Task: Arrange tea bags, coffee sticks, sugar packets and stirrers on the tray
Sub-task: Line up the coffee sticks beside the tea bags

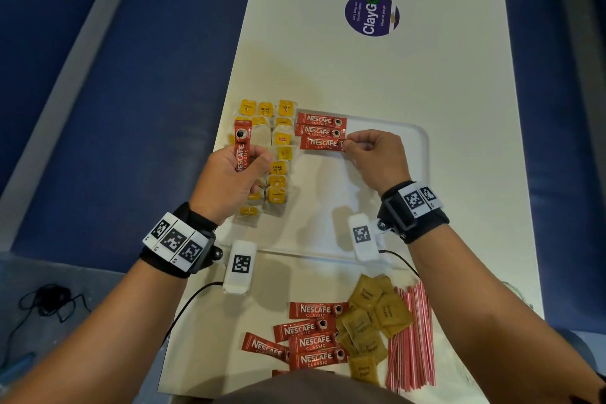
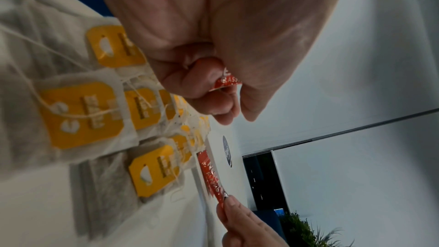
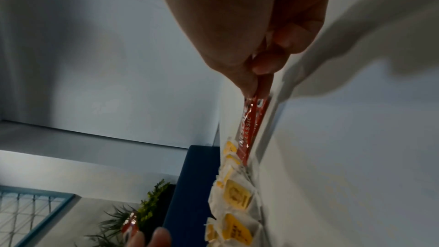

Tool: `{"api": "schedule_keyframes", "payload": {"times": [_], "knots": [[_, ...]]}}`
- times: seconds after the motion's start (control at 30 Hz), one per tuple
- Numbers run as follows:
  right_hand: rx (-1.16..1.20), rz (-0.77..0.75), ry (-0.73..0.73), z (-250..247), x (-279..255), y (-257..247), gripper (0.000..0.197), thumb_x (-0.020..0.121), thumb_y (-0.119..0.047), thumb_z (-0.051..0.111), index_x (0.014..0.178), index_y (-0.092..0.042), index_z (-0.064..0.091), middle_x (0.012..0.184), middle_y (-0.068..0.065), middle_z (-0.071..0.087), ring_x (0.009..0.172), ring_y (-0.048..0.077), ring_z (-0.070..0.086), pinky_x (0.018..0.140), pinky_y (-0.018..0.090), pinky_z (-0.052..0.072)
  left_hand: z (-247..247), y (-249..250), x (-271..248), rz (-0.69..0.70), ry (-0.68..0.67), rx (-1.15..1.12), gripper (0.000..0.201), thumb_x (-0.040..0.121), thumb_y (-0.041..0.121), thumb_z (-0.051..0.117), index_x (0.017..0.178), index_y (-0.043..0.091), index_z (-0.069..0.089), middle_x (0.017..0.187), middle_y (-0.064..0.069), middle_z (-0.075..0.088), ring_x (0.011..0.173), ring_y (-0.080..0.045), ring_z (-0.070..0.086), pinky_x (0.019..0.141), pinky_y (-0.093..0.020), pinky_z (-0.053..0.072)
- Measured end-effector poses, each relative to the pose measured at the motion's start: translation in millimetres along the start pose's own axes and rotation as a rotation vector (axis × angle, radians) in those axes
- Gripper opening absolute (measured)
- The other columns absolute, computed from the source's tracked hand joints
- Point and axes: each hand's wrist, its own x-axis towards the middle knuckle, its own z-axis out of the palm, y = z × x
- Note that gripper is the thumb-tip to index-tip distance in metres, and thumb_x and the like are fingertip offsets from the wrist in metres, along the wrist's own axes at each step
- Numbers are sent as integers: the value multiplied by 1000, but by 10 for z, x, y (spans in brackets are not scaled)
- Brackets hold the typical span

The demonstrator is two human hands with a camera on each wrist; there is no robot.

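Observation:
A clear tray [image 1: 423, 141] lies on the white table. Yellow-tagged tea bags [image 1: 278, 154] fill its left side in columns. Two red coffee sticks [image 1: 320, 120] lie side by side at the tray's far end. My right hand [image 1: 373, 154] pinches the right end of a third coffee stick [image 1: 321, 144] just below them, low over the tray. My left hand [image 1: 229, 177] grips another coffee stick [image 1: 242, 149] upright above the tea bags. In the right wrist view the pinched stick [image 3: 251, 125] runs along the tray floor toward the tea bags [image 3: 237, 194].
Near my body lie loose coffee sticks [image 1: 311, 334], brown sugar packets [image 1: 373, 318] and a bundle of red-striped stirrers [image 1: 410, 338]. A round purple sticker [image 1: 372, 14] sits far up the table. Blue seating flanks both sides; a black cable [image 1: 49, 302] lies on the floor left.

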Motion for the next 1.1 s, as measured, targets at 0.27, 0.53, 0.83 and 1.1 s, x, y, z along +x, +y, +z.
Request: {"api": "schedule_keyframes", "payload": {"times": [0.27, 0.53, 0.83, 1.1], "knots": [[-144, -35, 37, 130, 20, 69, 8, 86, -28, 79, 89, -22, 76, 78, -6, 74, 75, 11, 71, 80, 34, 61, -6, 8, -5, -30, -2, -14, 19, 97, 25, 66, 103, 7, 68, 92, -17, 72, 51, -11, 52, 46, -19, 44], [-461, -173, 30, 39, 5, 19, 27, 93, -40, 68, 115, -25, 67, 98, -5, 65, 87, 10, 59, 78, 31, 50, -11, 39, -17, -34, 0, -21, 10, 97, 23, 67, 97, 14, 69, 84, -5, 71, 51, -11, 53, 47, -19, 45], [-633, -354, -122, 187, 27, -57, 21, 97, -31, 62, 112, -28, 76, 105, 2, 59, 91, 21, 60, 75, 29, 42, -2, 58, -29, -16, -7, -16, 8, 98, 23, 66, 94, 17, 69, 85, -6, 70, 51, -10, 53, 46, -18, 45], [-639, -357, -156, 241, 41, -103, 18, 96, -28, 62, 105, -31, 77, 111, 0, 60, 96, 19, 59, 78, 29, 43, -27, 44, -22, -16, -2, -26, 9, 97, 24, 66, 93, 16, 69, 81, -3, 70, 53, -12, 52, 49, -21, 46]]}}
